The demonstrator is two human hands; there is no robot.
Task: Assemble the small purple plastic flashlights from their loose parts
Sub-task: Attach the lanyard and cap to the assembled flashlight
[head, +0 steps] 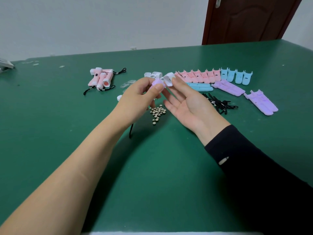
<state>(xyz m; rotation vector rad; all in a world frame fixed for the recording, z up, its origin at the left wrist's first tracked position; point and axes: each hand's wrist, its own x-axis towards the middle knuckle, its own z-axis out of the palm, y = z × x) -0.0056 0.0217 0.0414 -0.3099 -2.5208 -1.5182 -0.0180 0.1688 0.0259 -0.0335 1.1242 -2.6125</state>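
currently the left hand (137, 97) grips a purple flashlight body (157, 83) between thumb and curled fingers, raised above the green table (152, 167) near its middle. the right hand (186, 102) lies palm up, its other fingers spread straight, while thumb and forefinger appear to pinch a white cap (169, 79) just right of the body's exposed end, almost touching it. the body seems to point from near left to far right, toward the cap, so the cap likely must slide leftward onto it. button cells (158, 111) lie beneath the hands; spare purple shells (228, 87) sit further right.
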